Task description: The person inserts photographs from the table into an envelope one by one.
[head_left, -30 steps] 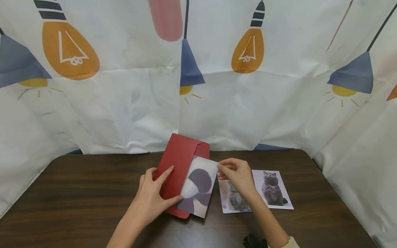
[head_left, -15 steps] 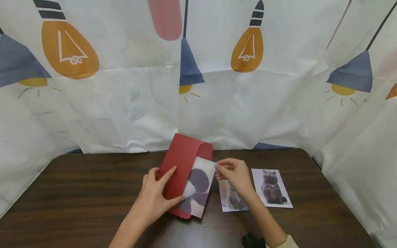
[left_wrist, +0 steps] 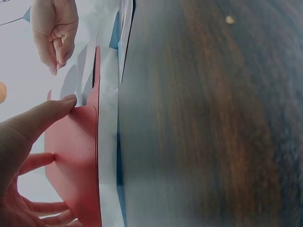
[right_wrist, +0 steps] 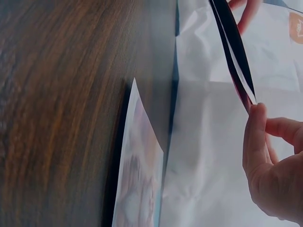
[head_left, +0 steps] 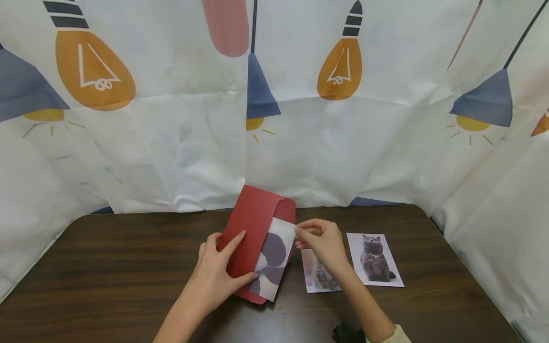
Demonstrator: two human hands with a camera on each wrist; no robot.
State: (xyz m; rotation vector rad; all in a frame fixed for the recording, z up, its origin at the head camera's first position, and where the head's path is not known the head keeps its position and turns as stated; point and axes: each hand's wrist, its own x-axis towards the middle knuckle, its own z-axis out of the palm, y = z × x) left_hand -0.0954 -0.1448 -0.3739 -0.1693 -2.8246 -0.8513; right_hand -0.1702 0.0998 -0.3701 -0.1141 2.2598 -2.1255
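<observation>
The right hand (head_left: 321, 240) has thumb and fingertips drawn close together, pinching the upper right corner of a card (head_left: 274, 252) printed in purple-grey and white. The card sits partly inside a red envelope (head_left: 253, 214), its left side hidden behind the front panel, its right strip and lower corner showing. The left hand (head_left: 220, 267) grips the envelope from the left, index finger laid across the front, thumb reaching to the card. Both card and envelope are held tilted above the dark worktop (head_left: 128, 267), near the middle of its back edge. To the right, towards the worktop's right edge, a grey cat picture (head_left: 372, 262) lies flat; a paler picture (head_left: 319, 276) is just beside it, partly covered by the right arm. A black object (head_left: 346, 332) shows near the front edge, beside a cream sleeve (head_left: 394, 336). Behind hangs a white curtain (head_left: 193, 143) printed with lamps and bulbs.
</observation>
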